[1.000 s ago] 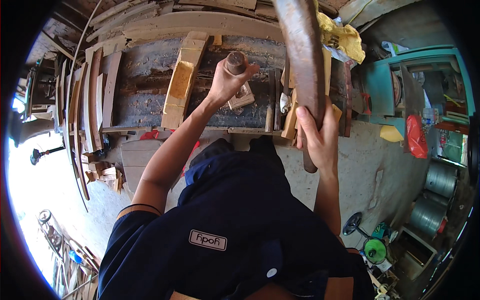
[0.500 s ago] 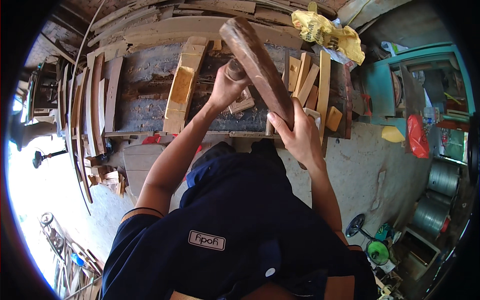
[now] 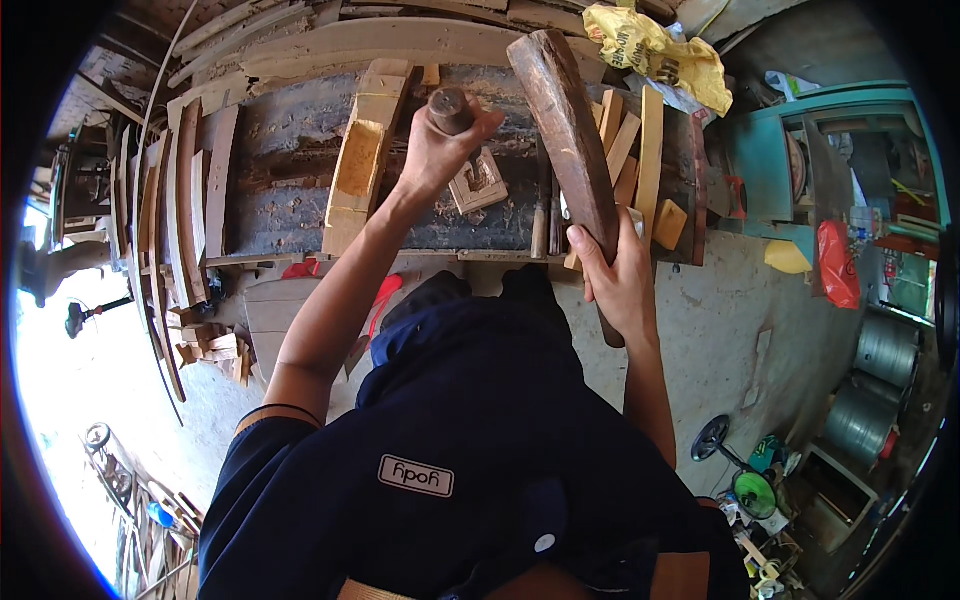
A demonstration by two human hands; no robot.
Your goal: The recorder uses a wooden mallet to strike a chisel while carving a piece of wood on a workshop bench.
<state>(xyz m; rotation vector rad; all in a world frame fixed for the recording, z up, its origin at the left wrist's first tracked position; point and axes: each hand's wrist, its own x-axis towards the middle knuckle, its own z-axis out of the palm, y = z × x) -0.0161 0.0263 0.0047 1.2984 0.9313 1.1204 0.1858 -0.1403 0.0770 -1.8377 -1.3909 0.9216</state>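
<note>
My left hand point(image 3: 432, 155) is closed around the handle of a chisel point(image 3: 450, 112), whose round wooden end points up at me. Below that hand, a small wooden block point(image 3: 480, 187) with a recess cut in its face lies on the workbench point(image 3: 290, 150). The chisel's tip is mostly hidden, so contact with the block cannot be made out. My right hand point(image 3: 622, 275) grips the lower part of a heavy wooden mallet point(image 3: 565, 125). Its thick end is raised over the bench, to the right of the chisel and apart from it.
A long pale beam point(image 3: 357, 170) with a hollowed trough lies left of the block. Narrow tools point(image 3: 540, 230) rest by the bench's front edge. Pale wood strips point(image 3: 648, 155) lie to the right, near a yellow sack point(image 3: 660, 60). Long boards point(image 3: 190, 190) stand at the left end.
The mallet has moved right, away from the chisel's end. My left hand and the chisel have shifted slightly left, uncovering more of the block.
</note>
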